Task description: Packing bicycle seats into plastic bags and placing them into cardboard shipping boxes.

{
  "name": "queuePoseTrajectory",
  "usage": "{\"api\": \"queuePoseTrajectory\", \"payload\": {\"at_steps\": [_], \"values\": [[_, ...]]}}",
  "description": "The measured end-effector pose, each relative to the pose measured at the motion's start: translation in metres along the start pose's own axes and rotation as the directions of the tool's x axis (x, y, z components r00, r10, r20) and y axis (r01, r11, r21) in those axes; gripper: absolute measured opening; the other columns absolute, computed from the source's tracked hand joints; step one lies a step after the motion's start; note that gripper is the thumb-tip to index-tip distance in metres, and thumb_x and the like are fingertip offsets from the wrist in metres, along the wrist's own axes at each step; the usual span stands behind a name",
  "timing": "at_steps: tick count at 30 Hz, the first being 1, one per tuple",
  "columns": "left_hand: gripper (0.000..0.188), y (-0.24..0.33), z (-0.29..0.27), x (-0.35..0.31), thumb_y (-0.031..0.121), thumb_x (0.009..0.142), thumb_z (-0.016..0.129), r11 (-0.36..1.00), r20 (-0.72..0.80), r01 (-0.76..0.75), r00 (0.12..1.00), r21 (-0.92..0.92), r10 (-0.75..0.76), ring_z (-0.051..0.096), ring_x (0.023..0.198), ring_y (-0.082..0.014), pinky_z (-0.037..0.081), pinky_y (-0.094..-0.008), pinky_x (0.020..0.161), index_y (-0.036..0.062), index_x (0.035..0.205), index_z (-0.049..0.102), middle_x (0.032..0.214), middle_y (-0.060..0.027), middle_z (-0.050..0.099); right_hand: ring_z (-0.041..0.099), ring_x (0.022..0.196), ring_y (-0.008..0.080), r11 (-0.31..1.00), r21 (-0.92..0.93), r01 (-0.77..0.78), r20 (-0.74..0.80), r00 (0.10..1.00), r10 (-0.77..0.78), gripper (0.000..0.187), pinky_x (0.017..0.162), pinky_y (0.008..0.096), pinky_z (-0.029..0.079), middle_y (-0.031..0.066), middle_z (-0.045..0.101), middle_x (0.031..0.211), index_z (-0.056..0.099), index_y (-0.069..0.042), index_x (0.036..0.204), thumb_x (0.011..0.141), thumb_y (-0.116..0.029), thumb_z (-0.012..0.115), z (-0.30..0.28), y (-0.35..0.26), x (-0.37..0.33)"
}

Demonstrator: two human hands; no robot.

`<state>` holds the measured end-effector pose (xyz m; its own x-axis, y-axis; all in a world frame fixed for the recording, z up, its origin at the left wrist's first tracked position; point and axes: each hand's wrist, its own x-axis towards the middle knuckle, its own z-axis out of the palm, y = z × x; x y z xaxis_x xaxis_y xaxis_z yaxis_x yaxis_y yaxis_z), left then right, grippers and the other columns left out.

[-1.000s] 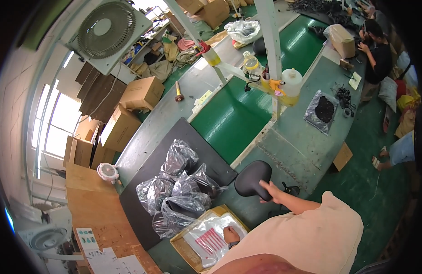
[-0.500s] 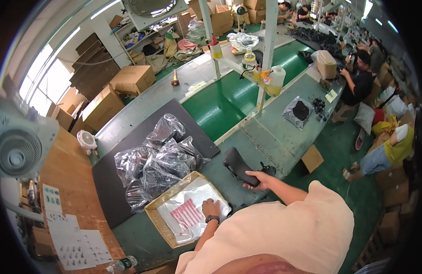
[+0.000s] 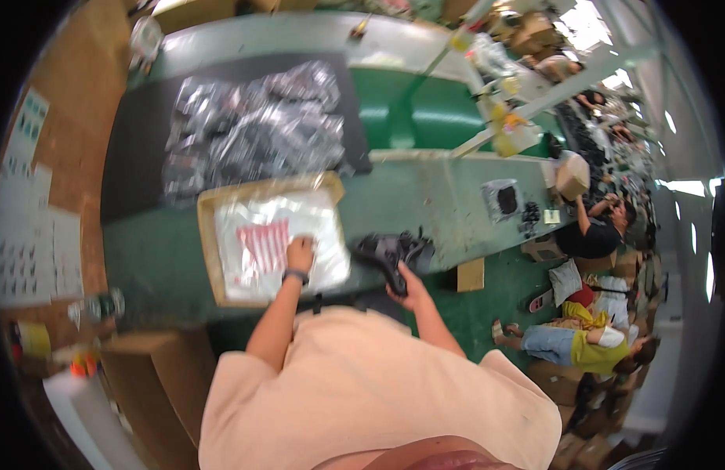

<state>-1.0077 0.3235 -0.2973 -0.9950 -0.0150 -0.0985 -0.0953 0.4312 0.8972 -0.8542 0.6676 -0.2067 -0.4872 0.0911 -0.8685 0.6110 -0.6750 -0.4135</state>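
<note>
A long, grey-green, flat-topped workbench [image 3: 449, 192] runs beside a glossy green belt-like strip [image 3: 417, 102]; a scuffed brown wooden panel [image 3: 88, 98] stands at left; smooth green flooring [image 3: 476, 313] shows at right; above slant pale metal beams [image 3: 605, 66]; thin white tube lights [image 3: 709, 270] glow, and white glare [image 3: 586, 23] fills the upper right.

Passable rightward over the green desk [image 3: 449, 196], between the bicycle saddle [image 3: 380, 249] with a blurred black item [image 3: 422, 252] beside it and the clear plastic bag [image 3: 490, 200]. Passable too left of the cardboard tray [image 3: 209, 258]. Blocked beyond the tray by heaped plastic-wrapped items [image 3: 261, 133], and at the desk's far edge by a slanting white post [image 3: 594, 80].
</note>
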Motion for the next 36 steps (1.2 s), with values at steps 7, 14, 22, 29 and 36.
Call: {"api": "queuePoseTrajectory", "payload": {"at_steps": [7,14,22,29,36], "values": [[0.030,0.058,-0.054,-0.007,0.024,0.105,0.071,0.823,0.194,0.318,0.947,-0.470,-0.255,0.074,0.077,-0.0174,0.058,-0.0320,0.072,-0.0042,0.108,0.079,0.090,-0.0094,0.079,0.073,0.090,0.0272,0.989,0.055,-0.140,0.184,0.974,0.128,0.048,0.077,0.0414,0.066,0.0153,0.075,0.108,0.068,-0.002,0.124,0.104,-0.046,0.073,0.048,-0.008,0.032],[0.025,0.107,-0.075,-0.068,0.023,0.101,0.077,0.994,-0.071,-0.009,0.997,-0.113,0.001,0.076,0.091,-0.0239,0.058,-0.0355,0.085,0.0008,0.111,0.082,0.101,-0.0116,0.082,0.075,0.109,0.0336,0.989,0.044,-0.141,0.641,0.763,0.081,0.068,0.090,0.0455,0.066,0.0148,0.061,0.155,0.047,-0.003,0.161,0.106,-0.037,0.068,0.068,-0.023,-0.040],[0.020,0.194,-0.049,-0.139,0.018,0.103,0.071,0.996,0.213,0.000,0.977,0.092,-0.019,0.078,0.086,-0.0309,0.060,-0.0402,0.078,0.0069,0.113,0.083,0.099,-0.0163,0.082,0.076,0.114,0.0398,0.895,-0.394,-0.211,0.787,0.425,0.447,0.060,0.105,0.0492,0.062,0.0302,0.070,0.135,0.056,0.011,0.148,0.105,-0.029,0.070,0.136,-0.055,-0.064],[0.022,0.250,-0.068,-0.226,0.015,0.111,0.065,0.483,0.018,0.223,0.920,-0.847,-0.392,0.075,0.104,-0.0162,0.061,-0.0321,0.096,0.0005,0.122,0.077,0.112,-0.0076,0.079,0.078,0.104,0.0356,0.847,-0.471,-0.245,0.752,0.390,0.531,0.060,0.097,0.0470,0.065,0.0259,0.075,0.120,0.062,0.008,0.139,0.103,-0.039,0.072,0.149,-0.052,-0.072],[0.016,0.218,-0.180,-0.341,0.018,0.113,0.060,0.015,-0.584,-0.700,0.583,-0.714,-0.566,0.075,0.103,-0.0182,0.063,-0.0369,0.097,0.0072,0.114,0.072,0.109,-0.0061,0.078,0.068,0.109,0.0314,0.790,-0.600,0.126,0.796,0.194,0.574,0.080,0.097,0.0441,0.056,0.0200,0.068,0.130,0.053,0.004,0.152,0.094,-0.044,0.079,0.213,-0.012,-0.106]]}}
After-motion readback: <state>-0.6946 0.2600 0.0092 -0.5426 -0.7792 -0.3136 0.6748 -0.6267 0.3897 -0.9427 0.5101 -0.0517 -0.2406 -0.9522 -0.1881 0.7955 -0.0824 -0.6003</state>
